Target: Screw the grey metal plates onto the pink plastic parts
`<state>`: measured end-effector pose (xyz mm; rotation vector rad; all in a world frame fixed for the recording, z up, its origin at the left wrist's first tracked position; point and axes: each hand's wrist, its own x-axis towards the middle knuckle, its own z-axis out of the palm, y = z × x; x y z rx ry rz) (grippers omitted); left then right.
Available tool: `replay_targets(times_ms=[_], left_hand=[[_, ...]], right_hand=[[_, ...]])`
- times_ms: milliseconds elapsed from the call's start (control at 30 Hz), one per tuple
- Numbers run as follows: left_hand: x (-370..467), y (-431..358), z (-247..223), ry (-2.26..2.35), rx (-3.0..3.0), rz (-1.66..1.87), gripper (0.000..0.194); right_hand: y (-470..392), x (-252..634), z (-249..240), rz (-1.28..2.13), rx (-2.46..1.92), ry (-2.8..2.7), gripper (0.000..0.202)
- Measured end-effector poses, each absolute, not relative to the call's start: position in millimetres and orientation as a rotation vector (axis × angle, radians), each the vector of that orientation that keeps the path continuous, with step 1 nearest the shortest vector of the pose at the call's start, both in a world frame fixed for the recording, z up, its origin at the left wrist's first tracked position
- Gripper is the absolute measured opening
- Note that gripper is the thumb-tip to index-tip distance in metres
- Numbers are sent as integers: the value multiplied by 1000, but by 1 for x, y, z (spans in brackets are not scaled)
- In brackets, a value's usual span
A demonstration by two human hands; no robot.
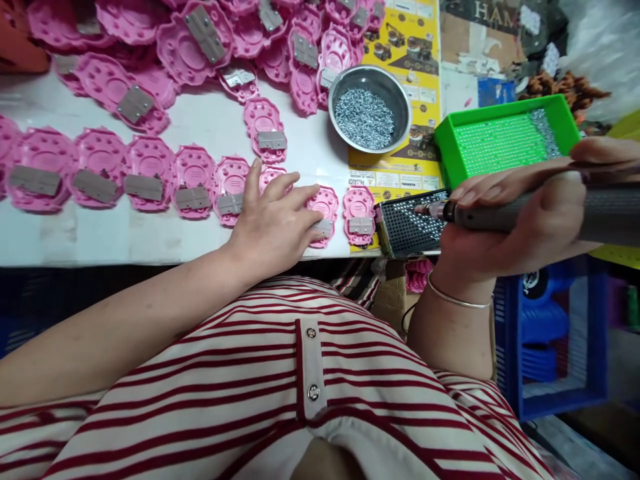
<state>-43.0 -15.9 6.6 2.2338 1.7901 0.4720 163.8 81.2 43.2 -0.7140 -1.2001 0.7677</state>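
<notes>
Had a white table (310,143) loaded with pink parts (263,119), "HAM" lettering (495,10) far right, "WARNING" readable on a yellow sheet (380,160). Laid the left hand (270,223) palm-down, fingers loosely fanned over the near row (149,157). Wrapped the right hand (537,233) round a grey power screwdriver (490,218), bit over the black perforated tray (397,230), near right.

White worktop (100,243) runs left to right in front of me; surface brightly lit, dull smudges toward the left. Yellow printed sheet (415,63) over its right part. Farther right: dark panel (493,15) lettered "HAM", then crumpled clear plastic (605,53). Below the edge, deep shadow; cardboard box (393,300) near me, blue crate (509,347) at my right, pale grey floor (575,440) past it.
</notes>
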Motion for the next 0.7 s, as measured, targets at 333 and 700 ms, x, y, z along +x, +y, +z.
replay_targets(times_ms=[333,700], left_hand=[[-43,-19,5,1809,2249,500,21],[-43,-19,5,1808,2248,473,24]], right_hand=[[94,157,22,499,-527,-1259,15],[91,156,21,512,-585,-1273,15]])
